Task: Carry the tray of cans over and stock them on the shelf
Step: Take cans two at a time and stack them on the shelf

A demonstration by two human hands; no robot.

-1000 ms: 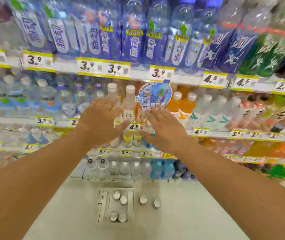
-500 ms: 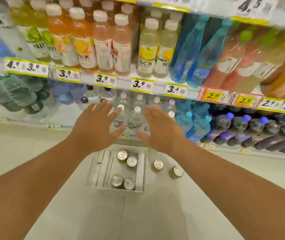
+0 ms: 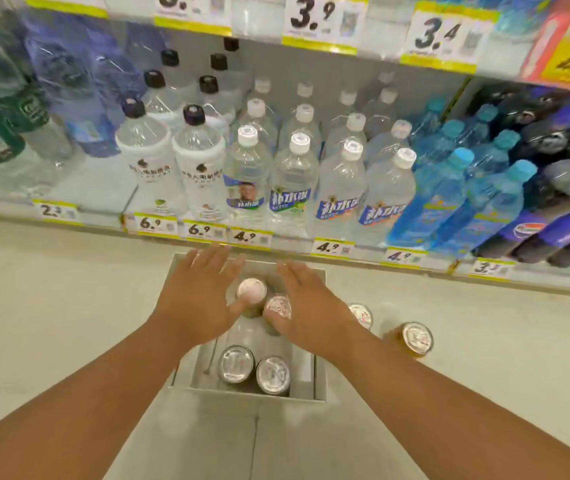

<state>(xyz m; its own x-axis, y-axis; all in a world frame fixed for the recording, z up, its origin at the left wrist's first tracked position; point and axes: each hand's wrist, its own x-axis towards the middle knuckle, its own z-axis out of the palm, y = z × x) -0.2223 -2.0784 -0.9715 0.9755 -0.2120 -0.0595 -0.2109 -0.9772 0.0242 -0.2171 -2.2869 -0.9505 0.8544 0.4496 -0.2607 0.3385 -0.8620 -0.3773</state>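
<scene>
Both hands flat-fingered, empty: left hand (image 3: 196, 299) and right hand (image 3: 306, 304) flank two upright cans (image 3: 265, 299) directly between them in tray (image 3: 320, 375)

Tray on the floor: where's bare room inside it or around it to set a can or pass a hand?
Inside the tray, a bare strip lies between the far can pair and the near pair. The floor left of the tray is open. To its right, two loose cans crowd the floor. The shelf row of bottles is packed; only its left end shows bare shelf.
</scene>
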